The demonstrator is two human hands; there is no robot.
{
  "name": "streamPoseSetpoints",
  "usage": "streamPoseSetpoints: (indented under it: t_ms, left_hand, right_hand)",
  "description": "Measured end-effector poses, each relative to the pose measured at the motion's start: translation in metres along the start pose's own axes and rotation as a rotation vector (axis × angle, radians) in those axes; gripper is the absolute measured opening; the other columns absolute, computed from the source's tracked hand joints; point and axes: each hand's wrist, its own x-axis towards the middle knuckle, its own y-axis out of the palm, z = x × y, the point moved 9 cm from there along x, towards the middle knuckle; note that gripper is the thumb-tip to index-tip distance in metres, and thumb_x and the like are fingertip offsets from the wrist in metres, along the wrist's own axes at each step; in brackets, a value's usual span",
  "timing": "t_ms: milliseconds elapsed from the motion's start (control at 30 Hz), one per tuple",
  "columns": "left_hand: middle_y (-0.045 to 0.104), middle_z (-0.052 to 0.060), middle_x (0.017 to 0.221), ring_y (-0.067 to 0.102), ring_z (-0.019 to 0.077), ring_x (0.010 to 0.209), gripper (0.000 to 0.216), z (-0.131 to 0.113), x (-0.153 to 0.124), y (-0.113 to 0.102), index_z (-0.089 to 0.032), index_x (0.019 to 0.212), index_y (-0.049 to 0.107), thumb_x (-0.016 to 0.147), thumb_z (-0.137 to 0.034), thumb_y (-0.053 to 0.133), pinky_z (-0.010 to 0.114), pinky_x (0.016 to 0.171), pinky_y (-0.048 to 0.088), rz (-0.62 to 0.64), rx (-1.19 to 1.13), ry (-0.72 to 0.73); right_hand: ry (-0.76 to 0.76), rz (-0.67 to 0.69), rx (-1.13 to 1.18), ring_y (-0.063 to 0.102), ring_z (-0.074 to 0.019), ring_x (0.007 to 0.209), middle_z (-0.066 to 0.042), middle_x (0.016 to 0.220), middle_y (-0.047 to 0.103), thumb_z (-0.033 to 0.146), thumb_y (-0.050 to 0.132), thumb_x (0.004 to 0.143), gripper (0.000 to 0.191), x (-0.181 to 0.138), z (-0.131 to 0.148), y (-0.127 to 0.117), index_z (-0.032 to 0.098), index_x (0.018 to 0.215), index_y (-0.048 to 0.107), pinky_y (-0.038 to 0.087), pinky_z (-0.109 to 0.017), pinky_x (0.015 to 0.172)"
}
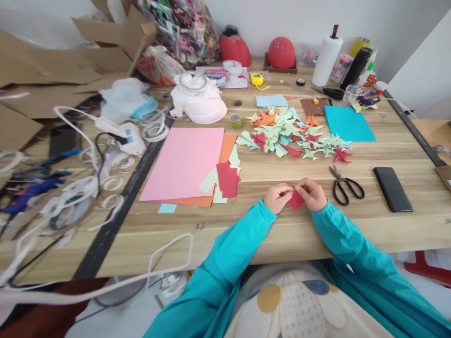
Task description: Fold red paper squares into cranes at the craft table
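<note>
My left hand [276,197] and my right hand [312,194] meet over the wooden table [282,234] near its front edge. Both pinch a small folded piece of red paper [295,200] between their fingertips, the left at its left corner, the right at its upper right side. Teal sleeves cover both arms. Just right of my right hand lie black scissors [343,184]. Beyond the hands sits a heap of several folded paper shapes [294,136] in green, red, orange and blue.
A stack of pink and orange sheets [186,164] with red and green offcuts [227,178] lies left of my hands. A black phone [392,188] and blue sheet [348,123] are at right. White tape rolls, cables and cardboard crowd the left side; a paper towel roll [326,58] stands at back.
</note>
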Motion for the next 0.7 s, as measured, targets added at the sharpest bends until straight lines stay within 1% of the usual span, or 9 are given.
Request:
streamPoseSetpoints:
  t_ms: [100, 167, 333, 400, 467, 533, 633, 700]
  left_hand:
    - [0.058, 0.003, 0.062, 0.052, 0.0127, 0.059, 0.018, 0.000, 0.000, -0.002, -0.014, 0.065, 0.064, 0.074, -0.023, 0.052, 0.024, 0.057, 0.040, -0.005, 0.006, -0.006]
    - [0.059, 0.003, 0.062, 0.051, 0.0126, 0.058, 0.017, 0.000, 0.000, -0.004, -0.014, 0.064, 0.064, 0.073, -0.023, 0.052, 0.024, 0.056, 0.040, -0.014, 0.008, -0.017]
    - [0.057, 0.002, 0.055, 0.052, 0.0121, 0.054, 0.018, 0.007, 0.000, -0.010, -0.015, 0.057, 0.060, 0.071, -0.021, 0.052, 0.024, 0.055, 0.041, -0.053, -0.065, -0.064]
    - [0.057, 0.002, 0.056, 0.052, 0.0115, 0.052, 0.017, 0.013, 0.000, -0.011, -0.015, 0.058, 0.059, 0.071, -0.023, 0.052, 0.024, 0.053, 0.042, -0.084, -0.140, -0.109]
    - [0.058, 0.002, 0.058, 0.052, 0.0110, 0.052, 0.017, 0.019, -0.001, -0.011, -0.014, 0.062, 0.060, 0.072, -0.027, 0.053, 0.023, 0.053, 0.043, -0.117, -0.208, -0.152]
    - [0.059, 0.002, 0.059, 0.052, 0.0109, 0.052, 0.019, 0.023, -0.002, -0.008, -0.014, 0.068, 0.061, 0.073, -0.031, 0.055, 0.023, 0.053, 0.043, -0.127, -0.244, -0.177]
    - [0.060, 0.001, 0.059, 0.052, 0.0110, 0.053, 0.023, 0.022, -0.002, -0.001, -0.013, 0.076, 0.063, 0.071, -0.036, 0.060, 0.023, 0.052, 0.043, -0.093, -0.252, -0.186]
    - [0.060, 0.001, 0.058, 0.052, 0.0108, 0.053, 0.025, 0.020, -0.002, 0.004, -0.013, 0.074, 0.064, 0.067, -0.037, 0.064, 0.023, 0.052, 0.042, -0.051, -0.228, -0.184]
  right_hand:
    - [-0.012, -0.024, 0.011, 0.044, -0.0090, 0.050, 0.002, 0.057, 0.051, 0.042, 0.057, 0.075, 0.026, 0.001, 0.001, -0.003, 0.017, 0.067, 0.054, 0.036, -0.023, 0.048]
    - [-0.007, -0.072, 0.033, 0.045, -0.0095, 0.051, 0.002, 0.057, 0.052, 0.043, 0.058, 0.074, 0.026, 0.003, 0.000, -0.011, 0.017, 0.068, 0.054, 0.038, -0.023, 0.050]
    - [0.063, -0.293, 0.142, 0.045, -0.0098, 0.049, 0.002, 0.054, 0.052, 0.050, 0.061, 0.068, 0.033, 0.011, -0.009, -0.047, 0.018, 0.064, 0.050, 0.038, -0.023, 0.046]
    - [0.072, -0.346, 0.157, 0.045, -0.0100, 0.048, 0.002, 0.054, 0.052, 0.051, 0.063, 0.066, 0.035, 0.012, -0.011, -0.056, 0.018, 0.064, 0.051, 0.038, -0.023, 0.045]
    - [0.079, -0.335, 0.166, 0.046, -0.0103, 0.048, 0.001, 0.054, 0.053, 0.051, 0.064, 0.065, 0.035, 0.012, -0.012, -0.055, 0.018, 0.064, 0.052, 0.038, -0.023, 0.045]
    - [0.075, -0.288, 0.160, 0.046, -0.0102, 0.048, 0.001, 0.055, 0.054, 0.050, 0.063, 0.066, 0.034, 0.010, -0.010, -0.045, 0.018, 0.065, 0.053, 0.038, -0.023, 0.046]
    - [0.043, -0.210, 0.089, 0.045, -0.0094, 0.048, 0.001, 0.053, 0.053, 0.047, 0.060, 0.071, 0.031, 0.004, -0.004, -0.027, 0.017, 0.067, 0.055, 0.037, -0.023, 0.046]
    - [0.021, -0.184, 0.031, 0.042, -0.0084, 0.046, 0.003, 0.051, 0.050, 0.046, 0.058, 0.073, 0.029, 0.001, 0.000, -0.020, 0.017, 0.068, 0.055, 0.035, -0.022, 0.044]
